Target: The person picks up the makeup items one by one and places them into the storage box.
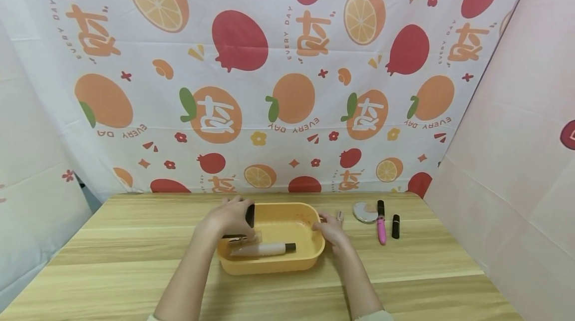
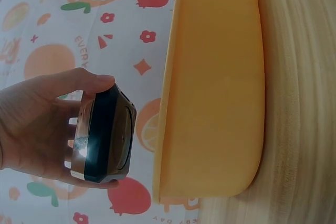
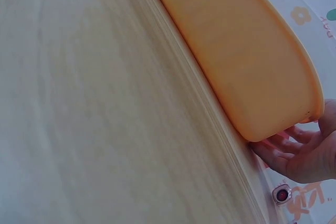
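Note:
My left hand (image 1: 230, 217) grips a black case with angled corners and a shiny band (image 2: 107, 135), perhaps a cosmetic compact, held over the left end of a yellow plastic basin (image 1: 271, 265). Thumb and fingers clasp its opposite edges in the left wrist view. At the basin's right end my right hand (image 1: 331, 230) holds the rim, with the thumb over it and fingers against the outer wall. Inside the basin lies a pale tube with a black cap (image 1: 266, 249). A small clear item (image 1: 258, 237) beside it is partly hidden by my left hand.
Right of the basin on the wooden table (image 1: 135, 251) lie a round silver compact (image 1: 363, 214), a pink-and-black tube (image 1: 381, 226) and a short black tube (image 1: 396, 226). A small pinkish lipstick-like tube (image 1: 340, 216) stands near my right hand. A fruit-print cloth (image 1: 278, 151) hangs behind.

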A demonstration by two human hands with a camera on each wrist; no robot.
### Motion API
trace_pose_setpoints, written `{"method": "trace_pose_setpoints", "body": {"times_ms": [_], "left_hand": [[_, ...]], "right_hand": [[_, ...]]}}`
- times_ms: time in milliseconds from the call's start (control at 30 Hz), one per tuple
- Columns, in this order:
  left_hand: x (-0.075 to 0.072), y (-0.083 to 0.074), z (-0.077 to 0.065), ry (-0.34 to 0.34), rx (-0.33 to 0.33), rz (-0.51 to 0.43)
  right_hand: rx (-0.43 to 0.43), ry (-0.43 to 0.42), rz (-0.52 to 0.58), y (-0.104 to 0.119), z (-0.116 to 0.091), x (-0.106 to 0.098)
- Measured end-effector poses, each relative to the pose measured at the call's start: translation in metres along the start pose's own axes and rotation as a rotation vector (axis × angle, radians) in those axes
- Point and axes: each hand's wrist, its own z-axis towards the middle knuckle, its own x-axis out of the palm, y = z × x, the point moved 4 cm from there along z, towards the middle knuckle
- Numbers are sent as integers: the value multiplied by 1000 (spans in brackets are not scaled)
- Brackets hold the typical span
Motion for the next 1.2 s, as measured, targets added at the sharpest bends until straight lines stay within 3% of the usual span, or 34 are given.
{"method": "trace_pose_setpoints", "body": {"times_ms": [667, 1200], "left_hand": [[6, -16, 10, -22, 39, 15], [16, -20, 22, -18, 20, 14]], "right_hand": [[1, -5, -51, 3, -3, -1], [11, 12, -22, 3, -1, 0]]}}
